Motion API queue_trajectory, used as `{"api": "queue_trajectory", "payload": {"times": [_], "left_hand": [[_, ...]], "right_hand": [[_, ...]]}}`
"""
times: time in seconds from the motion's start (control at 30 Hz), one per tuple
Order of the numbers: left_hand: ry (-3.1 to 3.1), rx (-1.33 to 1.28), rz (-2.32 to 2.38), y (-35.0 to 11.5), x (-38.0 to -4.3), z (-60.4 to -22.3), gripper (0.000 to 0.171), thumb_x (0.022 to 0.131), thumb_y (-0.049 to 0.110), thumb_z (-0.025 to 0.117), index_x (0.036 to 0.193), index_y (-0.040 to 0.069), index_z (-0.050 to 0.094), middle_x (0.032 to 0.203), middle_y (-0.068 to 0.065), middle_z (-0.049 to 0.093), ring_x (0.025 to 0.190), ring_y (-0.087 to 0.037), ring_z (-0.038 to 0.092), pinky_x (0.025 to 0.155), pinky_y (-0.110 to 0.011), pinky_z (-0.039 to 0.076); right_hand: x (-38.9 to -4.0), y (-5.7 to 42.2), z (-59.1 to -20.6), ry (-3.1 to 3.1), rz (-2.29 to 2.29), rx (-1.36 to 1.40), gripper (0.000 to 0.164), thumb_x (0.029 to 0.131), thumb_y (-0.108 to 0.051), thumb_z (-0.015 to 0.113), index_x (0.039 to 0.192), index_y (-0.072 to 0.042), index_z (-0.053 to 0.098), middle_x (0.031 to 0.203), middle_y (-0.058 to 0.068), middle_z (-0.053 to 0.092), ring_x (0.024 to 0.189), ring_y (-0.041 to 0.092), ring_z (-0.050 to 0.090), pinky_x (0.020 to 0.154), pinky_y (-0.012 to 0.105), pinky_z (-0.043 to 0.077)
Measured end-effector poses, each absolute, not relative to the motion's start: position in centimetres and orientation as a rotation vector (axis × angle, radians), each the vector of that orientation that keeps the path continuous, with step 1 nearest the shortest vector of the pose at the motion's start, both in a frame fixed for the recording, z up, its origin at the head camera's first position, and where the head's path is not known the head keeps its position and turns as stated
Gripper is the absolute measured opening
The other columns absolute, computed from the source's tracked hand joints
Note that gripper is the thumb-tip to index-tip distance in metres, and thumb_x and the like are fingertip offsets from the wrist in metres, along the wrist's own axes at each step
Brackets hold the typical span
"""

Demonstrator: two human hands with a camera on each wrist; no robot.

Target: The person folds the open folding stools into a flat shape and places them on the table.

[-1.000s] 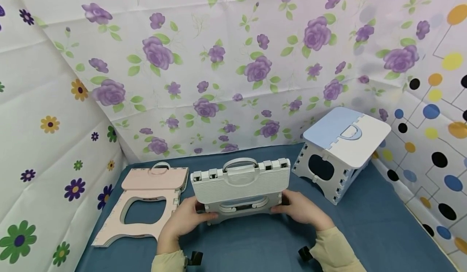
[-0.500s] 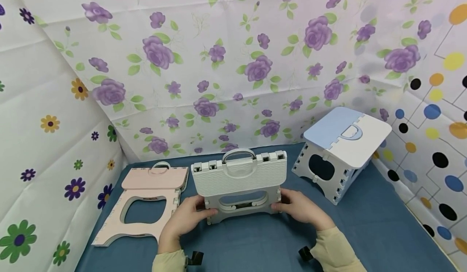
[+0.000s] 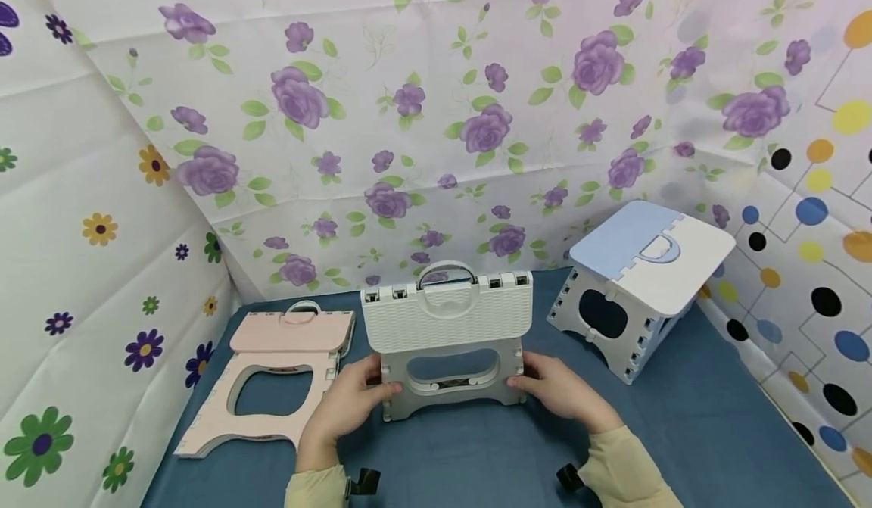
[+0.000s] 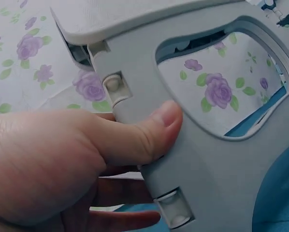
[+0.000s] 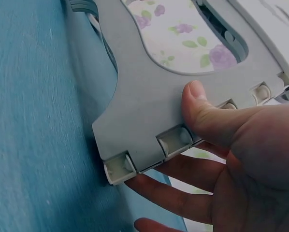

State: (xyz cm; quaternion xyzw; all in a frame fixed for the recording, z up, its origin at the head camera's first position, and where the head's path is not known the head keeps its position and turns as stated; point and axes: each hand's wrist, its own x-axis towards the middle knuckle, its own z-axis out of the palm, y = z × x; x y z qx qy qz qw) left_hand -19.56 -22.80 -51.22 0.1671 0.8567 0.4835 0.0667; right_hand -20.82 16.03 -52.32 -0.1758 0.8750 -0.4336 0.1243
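Note:
A grey-white folding stool, folded flat, stands upright between both hands in the middle of the blue cloth, its carry handle at the top. My left hand grips its left side edge. In the left wrist view the thumb lies on the front face near the oval opening, with fingers behind. My right hand holds the right side edge the same way. The right wrist view shows that thumb on the grey leg panel and the other fingers behind it. The stool's back is hidden.
A pink folding stool lies folded at the left. At the back right stands an unfolded blue and white stool. Blue cloth covers the table, and a flowered sheet hangs behind it.
The grey-white stool has tilted from leaning toward me to nearly upright, its top edge rising and moving back. Both hands keep their hold on its sides.

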Motion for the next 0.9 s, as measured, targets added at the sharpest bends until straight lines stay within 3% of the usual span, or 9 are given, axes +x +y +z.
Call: {"api": "queue_trajectory", "payload": {"times": [0.1,0.23,0.47,0.9], "left_hand": [[2.521,0.474,1.541,-23.1,-19.4,-51.0,0.054,0.103,0.03,0.075,0.148,0.005,0.059,0.127,-0.012,0.074,0.115,-0.026,0.072,0.088,-0.039,0.059],[2.452,0.456,1.597,-23.5,-19.2,-50.6,0.061,0.105,0.024,0.072,0.156,0.001,0.049,0.13,-0.017,0.073,0.114,-0.028,0.072,0.088,-0.036,0.059],[2.421,0.375,1.647,-23.9,-19.2,-50.4,0.059,0.106,0.02,0.071,0.156,0.0,0.048,0.118,-0.015,0.078,0.102,-0.024,0.075,0.086,-0.036,0.058],[2.407,0.304,1.626,-24.2,-19.6,-51.1,0.06,0.109,0.018,0.065,0.159,-0.004,0.042,0.121,-0.02,0.076,0.1,-0.024,0.077,0.086,-0.039,0.061]], "right_hand": [[-20.7,15.7,-52.1,2.505,-1.291,-0.518,0.05,0.106,-0.037,0.069,0.145,-0.007,0.063,0.13,0.008,0.073,0.112,0.023,0.07,0.089,0.044,0.057],[-20.6,15.4,-52.0,2.424,-1.334,-0.542,0.05,0.107,-0.035,0.068,0.146,-0.004,0.063,0.131,0.011,0.072,0.115,0.025,0.07,0.091,0.047,0.058],[-20.6,15.0,-52.5,2.341,-1.306,-0.564,0.044,0.109,-0.036,0.065,0.138,-0.003,0.067,0.118,0.003,0.074,0.104,0.02,0.068,0.089,0.045,0.055],[-20.6,14.3,-52.9,2.302,-1.263,-0.549,0.039,0.11,-0.039,0.063,0.129,-0.006,0.072,0.11,0.0,0.074,0.096,0.02,0.064,0.084,0.043,0.051]]}}
